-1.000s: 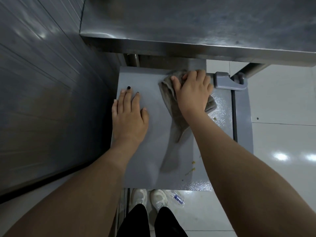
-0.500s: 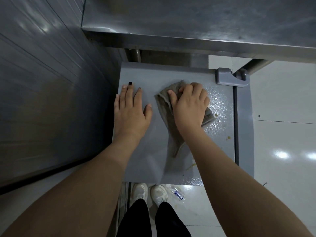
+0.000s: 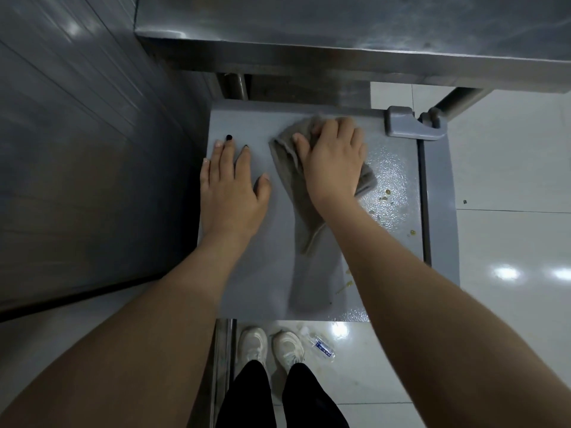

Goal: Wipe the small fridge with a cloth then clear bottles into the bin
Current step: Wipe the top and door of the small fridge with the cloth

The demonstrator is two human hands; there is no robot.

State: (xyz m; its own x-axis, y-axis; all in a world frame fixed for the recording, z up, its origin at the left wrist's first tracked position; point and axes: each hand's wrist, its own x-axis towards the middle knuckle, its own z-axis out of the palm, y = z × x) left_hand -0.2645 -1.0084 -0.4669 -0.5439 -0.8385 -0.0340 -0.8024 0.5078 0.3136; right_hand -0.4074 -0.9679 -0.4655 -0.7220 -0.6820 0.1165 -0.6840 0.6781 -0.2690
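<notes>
Right hand [image 3: 332, 168] presses down on the grey cloth [image 3: 309, 199], fingers curled over its bunched top, near the back edge of the small fridge [image 3: 265, 273]. The cloth's tail trails toward the person. Left hand [image 3: 230, 193] lies flat and unclenched on the fridge top, just beside the cloth, gripping nothing. Yellowish spots [image 3: 384, 196] dot the surface to the right. Down on the tiled floor, a plastic bottle [image 3: 319, 345] lies beside white shoes [image 3: 270, 345].

The right hand [image 3: 333, 168] covers the middle of the cloth [image 3: 285, 156], its fingertips blurred. Beside the fridge top [image 3: 247, 273], the bottle [image 3: 321, 345] label is unreadable.
</notes>
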